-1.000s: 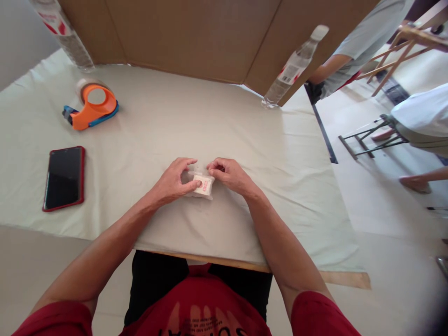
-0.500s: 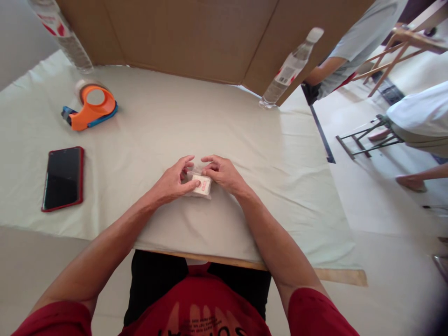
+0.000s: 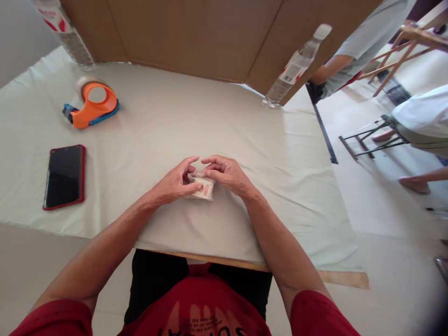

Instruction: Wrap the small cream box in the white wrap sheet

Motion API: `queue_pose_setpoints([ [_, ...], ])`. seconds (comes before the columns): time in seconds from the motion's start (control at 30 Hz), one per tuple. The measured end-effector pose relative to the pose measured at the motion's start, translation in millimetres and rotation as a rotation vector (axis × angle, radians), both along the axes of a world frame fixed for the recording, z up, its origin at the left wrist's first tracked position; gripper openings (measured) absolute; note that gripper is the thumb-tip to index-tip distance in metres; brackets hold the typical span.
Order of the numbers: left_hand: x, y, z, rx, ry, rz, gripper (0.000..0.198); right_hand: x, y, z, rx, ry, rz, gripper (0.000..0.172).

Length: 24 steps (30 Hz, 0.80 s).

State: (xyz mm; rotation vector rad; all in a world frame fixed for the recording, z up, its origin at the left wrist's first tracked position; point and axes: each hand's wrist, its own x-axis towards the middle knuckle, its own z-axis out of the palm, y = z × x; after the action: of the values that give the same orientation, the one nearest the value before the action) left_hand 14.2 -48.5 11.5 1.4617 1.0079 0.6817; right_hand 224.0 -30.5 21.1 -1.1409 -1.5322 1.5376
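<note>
A small whitish block with red print, in a clear plastic wrapper, is between my hands near the front of the cloth-covered table. My left hand grips it from the left, thumb lying across the top face and fingers partly hidden behind. On the far right corner, my right hand pinches the clear film between thumb and fingers, with its index finger held out above. What exactly the wrapped block is, I cannot make out.
To the left lie a red-cased phone and an orange tape dispenser. Water bottles stand by the cardboard panel at the back. Beyond the right edge are a person's arm and a folding stool.
My right hand has shifted slightly right along the wrapper's edge, and the block has tilted a little. The whole view has moved slightly.
</note>
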Motion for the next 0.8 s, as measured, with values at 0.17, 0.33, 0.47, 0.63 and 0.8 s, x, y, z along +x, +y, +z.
queue_pose_setpoints([
  [0.17,-0.8,0.6,-4.7,0.020,-0.001,-0.002,0.080,-1.2,-3.6,11.1,0.066,-0.067,0.020,0.033],
  [0.33,0.3,1.2,-5.7,0.028,-0.013,-0.003,0.079,-9.6,-5.3,11.6,0.146,-0.175,-0.026,0.020],
  [0.47,1.8,1.3,-3.7,-0.002,-0.063,-0.012,0.080,-14.8,-6.7,8.0,0.141,-0.158,-0.078,0.017],
  [0.63,1.9,1.6,-3.3,-0.026,-0.051,-0.006,0.073,-15.7,-8.0,7.1,0.082,-0.093,-0.089,0.017],
  [0.8,1.7,1.8,-0.7,-0.045,-0.019,0.018,0.069,-14.6,-8.4,7.8,0.050,-0.101,-0.068,0.018],
])
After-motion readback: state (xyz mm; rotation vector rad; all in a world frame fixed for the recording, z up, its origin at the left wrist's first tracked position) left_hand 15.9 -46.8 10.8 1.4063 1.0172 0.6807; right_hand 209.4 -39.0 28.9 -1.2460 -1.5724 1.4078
